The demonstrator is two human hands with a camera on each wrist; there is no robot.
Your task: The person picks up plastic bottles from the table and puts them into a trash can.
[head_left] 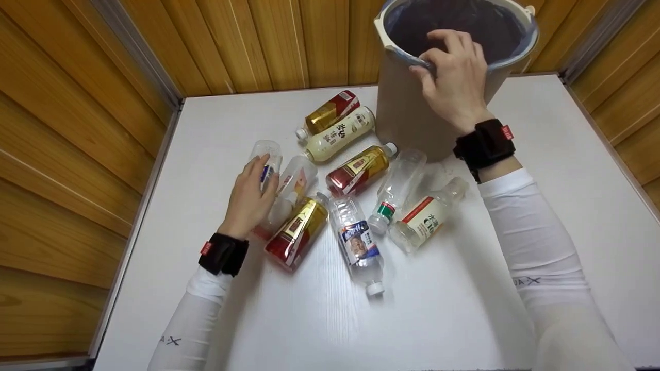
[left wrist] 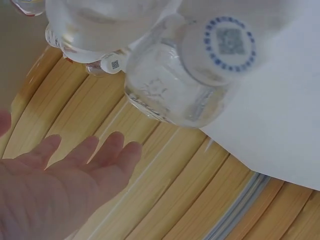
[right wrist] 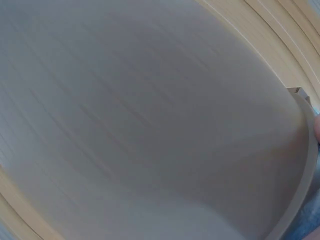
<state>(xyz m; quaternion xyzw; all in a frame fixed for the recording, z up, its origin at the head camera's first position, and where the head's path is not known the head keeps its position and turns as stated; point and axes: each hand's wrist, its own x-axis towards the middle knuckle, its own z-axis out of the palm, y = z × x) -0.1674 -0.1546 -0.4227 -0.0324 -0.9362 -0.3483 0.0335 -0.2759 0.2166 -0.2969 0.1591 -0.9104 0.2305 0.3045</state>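
Observation:
My left hand (head_left: pixel 251 198) reaches over a clear plastic bottle (head_left: pixel 267 149) with a blue label. In the left wrist view its fingers (left wrist: pixel 112 152) are spread and slightly bent, apart from a clear bottle with a white QR-code cap (left wrist: pixel 230 45). My right hand (head_left: pixel 456 77) hangs over the near rim of a tall beige bin (head_left: pixel 412 108), fingers loosely bent over its mouth and holding nothing I can see. A bluish liner (head_left: pixel 508 61) folds over the bin's rim. The right wrist view is mostly filled by the bin's outer wall (right wrist: pixel 150 125).
Several bottles lie on the white table (head_left: pixel 319 330): red-and-gold ones (head_left: pixel 296 234), a pale yellow one (head_left: pixel 340 135), a clear one with a blue label (head_left: pixel 358 245), one with a green label (head_left: pixel 394 188), and one with a cream label (head_left: pixel 425 219). Wood-slat walls (head_left: pixel 273 41) border the table.

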